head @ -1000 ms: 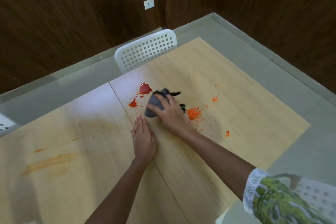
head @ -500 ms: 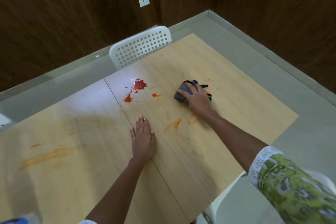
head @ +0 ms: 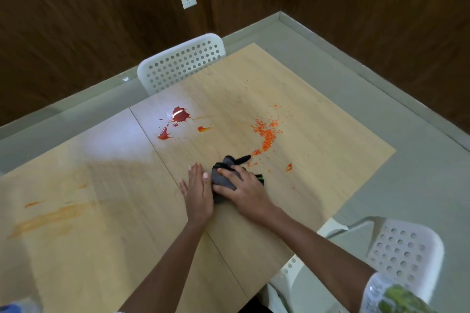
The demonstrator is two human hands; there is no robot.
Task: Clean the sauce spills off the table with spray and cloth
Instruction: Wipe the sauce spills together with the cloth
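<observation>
Since half a second ago the right hand has dragged the cloth back toward the person, away from the orange crumbs, until it sits just beside the left hand. The cloth is dark grey, bunched, with a black strip poking out at its far end. The right hand grips it with curled fingers, pressing it on the wooden surface. The left hand lies flat with straight fingers, touching the cloth's left edge. Red sauce blots remain farther off.
</observation>
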